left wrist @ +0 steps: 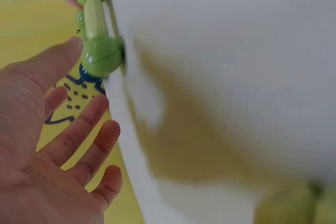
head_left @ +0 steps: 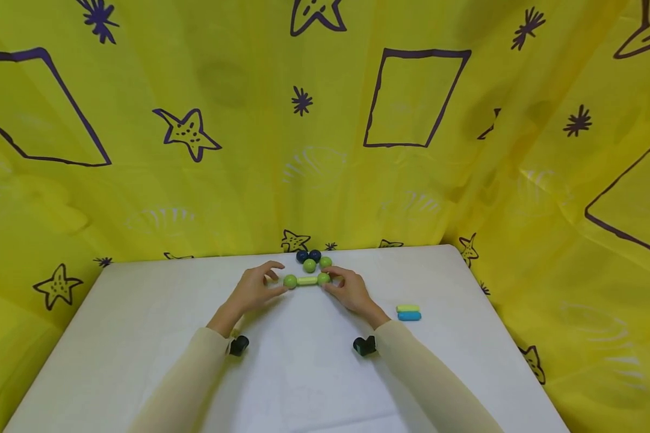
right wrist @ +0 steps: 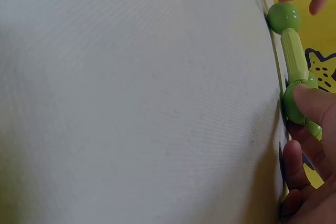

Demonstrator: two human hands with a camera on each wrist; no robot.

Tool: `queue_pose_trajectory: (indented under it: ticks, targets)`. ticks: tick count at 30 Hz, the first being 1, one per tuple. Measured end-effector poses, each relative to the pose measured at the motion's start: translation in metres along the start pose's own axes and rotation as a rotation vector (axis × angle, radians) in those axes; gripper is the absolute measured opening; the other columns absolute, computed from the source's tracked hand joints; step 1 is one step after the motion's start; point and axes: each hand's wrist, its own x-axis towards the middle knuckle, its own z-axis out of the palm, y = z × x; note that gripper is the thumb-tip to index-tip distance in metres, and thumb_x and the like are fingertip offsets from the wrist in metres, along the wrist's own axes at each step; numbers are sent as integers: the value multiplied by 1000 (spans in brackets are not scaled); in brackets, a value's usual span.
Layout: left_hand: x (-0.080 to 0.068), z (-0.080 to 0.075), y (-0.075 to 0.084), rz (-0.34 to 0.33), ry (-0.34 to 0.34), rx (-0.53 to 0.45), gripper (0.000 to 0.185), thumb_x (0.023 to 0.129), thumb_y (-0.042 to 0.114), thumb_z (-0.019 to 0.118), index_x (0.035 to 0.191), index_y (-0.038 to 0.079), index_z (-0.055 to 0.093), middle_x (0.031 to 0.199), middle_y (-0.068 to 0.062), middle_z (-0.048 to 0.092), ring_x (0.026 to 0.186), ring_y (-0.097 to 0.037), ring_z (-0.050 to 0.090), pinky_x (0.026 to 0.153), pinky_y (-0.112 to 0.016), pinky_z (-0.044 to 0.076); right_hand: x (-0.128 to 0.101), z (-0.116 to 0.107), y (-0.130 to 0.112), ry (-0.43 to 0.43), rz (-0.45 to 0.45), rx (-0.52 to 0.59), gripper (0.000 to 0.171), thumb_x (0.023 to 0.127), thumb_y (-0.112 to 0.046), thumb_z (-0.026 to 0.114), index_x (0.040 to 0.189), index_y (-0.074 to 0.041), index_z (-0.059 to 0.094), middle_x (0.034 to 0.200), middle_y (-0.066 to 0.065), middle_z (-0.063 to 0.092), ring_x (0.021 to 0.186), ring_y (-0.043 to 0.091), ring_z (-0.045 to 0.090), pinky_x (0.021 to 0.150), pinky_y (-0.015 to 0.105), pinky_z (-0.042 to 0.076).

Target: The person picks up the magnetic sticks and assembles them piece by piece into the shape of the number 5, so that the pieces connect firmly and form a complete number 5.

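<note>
A pale green ribbed rod [head_left: 307,281] lies on the white table with a green ball at each end. The right hand [head_left: 353,291] pinches the right green ball [right wrist: 294,103] between thumb and fingers. Beside the left green ball [left wrist: 101,56] is the left hand [head_left: 253,291], its fingers spread and loosely bent. The left thumb [left wrist: 63,59] is close to that ball; whether it touches, I cannot tell. Just behind the rod are two loose green balls, one at the middle [head_left: 309,265] and one further right [head_left: 325,262], partly hidden in the wrist views.
Two dark blue balls [head_left: 302,256] sit behind the green ones, near the table's back edge. A yellow-green rod [head_left: 408,308] and a blue rod [head_left: 408,316] lie side by side at the right. Yellow patterned curtain [head_left: 238,180] surrounds the white table [head_left: 157,337].
</note>
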Motion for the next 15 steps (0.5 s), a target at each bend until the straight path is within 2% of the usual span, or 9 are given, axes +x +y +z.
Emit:
queue_pose_trajectory:
  ticks: [9,15]
  targets:
    - [-38,-38,-16,3,-66,61,48,85,33,85,123,9,68,103,-11,72,81,-21,57,73,-37,48,-1,0,-3,1,0,6,36,93,-16,78,128,-16,71,118,8,72,67,14,50,64,29,42]
    - [-63,-55,-26,43,-126,84,42,85,34,85,116,10,70,98,-8,70,76,-18,54,70,-34,46,-2,0,-3,4,8,-1,37,93,-17,77,129,-16,71,118,8,72,68,14,50,64,28,42]
